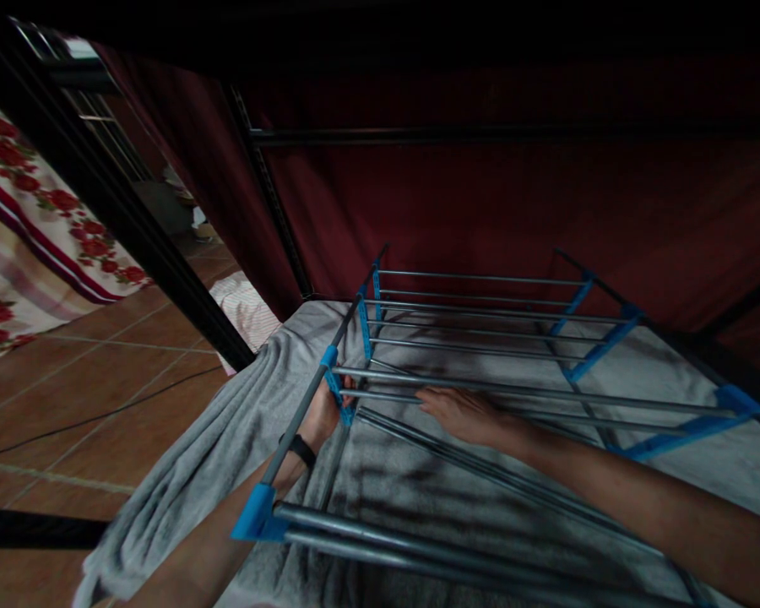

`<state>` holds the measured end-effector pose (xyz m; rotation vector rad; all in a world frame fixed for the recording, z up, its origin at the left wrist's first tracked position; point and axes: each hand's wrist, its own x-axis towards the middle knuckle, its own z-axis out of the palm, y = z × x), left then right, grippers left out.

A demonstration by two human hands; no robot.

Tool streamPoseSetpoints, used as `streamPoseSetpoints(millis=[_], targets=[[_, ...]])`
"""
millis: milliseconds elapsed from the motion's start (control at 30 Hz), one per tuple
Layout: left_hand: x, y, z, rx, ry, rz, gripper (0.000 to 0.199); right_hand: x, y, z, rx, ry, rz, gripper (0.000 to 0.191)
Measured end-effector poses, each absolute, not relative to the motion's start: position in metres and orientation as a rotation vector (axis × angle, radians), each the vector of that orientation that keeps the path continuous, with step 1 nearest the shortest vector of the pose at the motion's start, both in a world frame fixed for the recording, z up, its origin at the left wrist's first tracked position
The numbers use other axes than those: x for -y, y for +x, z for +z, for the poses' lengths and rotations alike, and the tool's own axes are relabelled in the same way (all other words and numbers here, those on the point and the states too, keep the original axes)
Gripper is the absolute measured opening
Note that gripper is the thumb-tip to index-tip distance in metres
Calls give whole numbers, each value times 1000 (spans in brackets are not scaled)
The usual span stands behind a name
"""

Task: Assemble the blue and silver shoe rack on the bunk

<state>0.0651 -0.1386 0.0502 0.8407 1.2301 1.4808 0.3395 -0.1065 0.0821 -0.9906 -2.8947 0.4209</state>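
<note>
A rack of grey metal tubes (481, 385) with blue plastic connectors (259, 513) lies on a grey blanket (279, 363). My left hand (330, 404), with a black band at the wrist, is closed around the blue connector (333, 384) on the rack's left side; the rack partly hides its fingers. Near that connector, my right hand (453, 411) has its fingers closed on a thin tube (389, 396) of the rack. Several loose tubes (456, 456) lie on the blanket below my right hand.
Black frame posts (133, 219) and a crossbar (449, 133) surround the blanket. A dark red curtain (456, 203) hangs behind. To the left are a tiled floor (101, 380), a dark cable (120, 409) and a floral cloth (44, 219).
</note>
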Motion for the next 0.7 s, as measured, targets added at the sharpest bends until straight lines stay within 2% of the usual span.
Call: streamPoseSetpoints(millis=[233,700], targets=[[140,66,52,-1160,815,1459,43,101,341,80,2863,-958,545,34],[138,62,45,-1037,867,1436,39,100,342,75,2809,-1001,629,34]])
